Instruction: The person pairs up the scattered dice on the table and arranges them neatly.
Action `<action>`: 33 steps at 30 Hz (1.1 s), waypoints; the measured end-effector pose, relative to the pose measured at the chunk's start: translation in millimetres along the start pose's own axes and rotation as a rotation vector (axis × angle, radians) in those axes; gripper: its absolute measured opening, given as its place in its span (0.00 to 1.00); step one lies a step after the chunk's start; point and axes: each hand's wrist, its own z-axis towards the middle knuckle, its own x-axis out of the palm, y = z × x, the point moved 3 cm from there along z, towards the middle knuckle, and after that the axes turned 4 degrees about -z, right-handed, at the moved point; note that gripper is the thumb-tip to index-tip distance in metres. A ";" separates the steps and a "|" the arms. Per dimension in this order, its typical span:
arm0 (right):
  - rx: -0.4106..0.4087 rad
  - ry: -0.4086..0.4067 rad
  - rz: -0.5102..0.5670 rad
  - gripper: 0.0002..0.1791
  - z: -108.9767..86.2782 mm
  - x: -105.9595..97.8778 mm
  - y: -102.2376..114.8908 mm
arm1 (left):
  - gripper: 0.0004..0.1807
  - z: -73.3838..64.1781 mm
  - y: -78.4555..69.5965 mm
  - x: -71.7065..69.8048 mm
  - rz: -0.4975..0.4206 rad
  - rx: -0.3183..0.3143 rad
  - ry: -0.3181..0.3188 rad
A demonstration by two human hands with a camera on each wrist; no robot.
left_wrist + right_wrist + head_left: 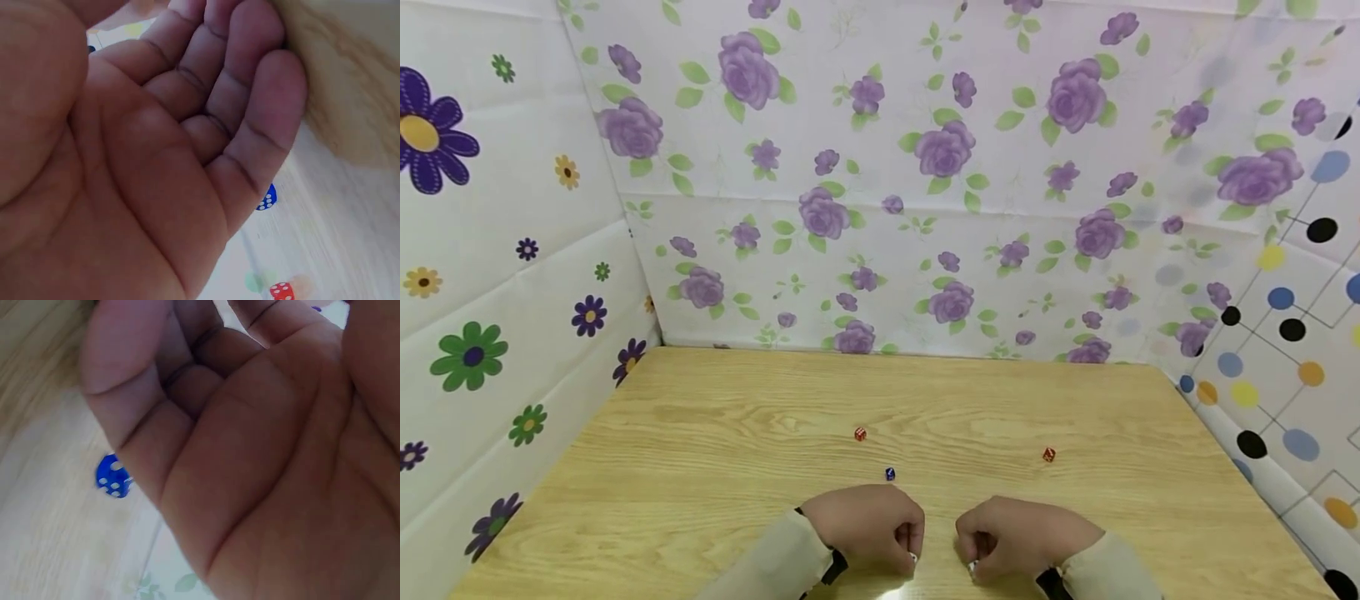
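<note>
Near the front of the table, my left hand [872, 525] pinches a small white die [913, 557] between thumb and fingers. My right hand [1026, 533] faces it across a narrow gap and pinches another small white die [973, 567]. Fingers cover most of both white dice, and neither shows in the wrist views. Just beyond the left hand lies a blue die [890, 473] with white pips, which also appears past the fingers in the left wrist view [267, 197] and the right wrist view [112, 476].
A red die [861, 433] lies farther back, behind the blue one. Another red die [1048, 454] sits beyond the right hand. The wood-grain table [737, 408] is bordered by a rose-patterned cloth [895, 275] behind and patterned cloths on both sides.
</note>
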 end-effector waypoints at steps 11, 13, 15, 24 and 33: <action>0.075 -0.015 0.046 0.07 1.4 1.2 4.0 | 0.09 0.6 -0.8 1.5 0.002 -0.017 -0.019; 0.080 -0.015 0.048 0.08 1.3 0.8 4.3 | 0.09 1.1 -0.2 1.7 0.012 -0.017 -0.016; 0.084 -0.014 0.054 0.08 0.9 0.4 4.7 | 0.09 1.8 0.1 2.0 0.016 -0.017 -0.013; 0.099 -0.035 0.048 0.08 -2.2 -0.7 5.8 | 0.09 2.6 -4.6 1.2 0.064 -0.026 -0.026; 0.080 -0.065 -0.012 0.08 2.6 3.0 10.6 | 0.08 2.9 -4.0 1.7 0.064 -0.006 -0.010</action>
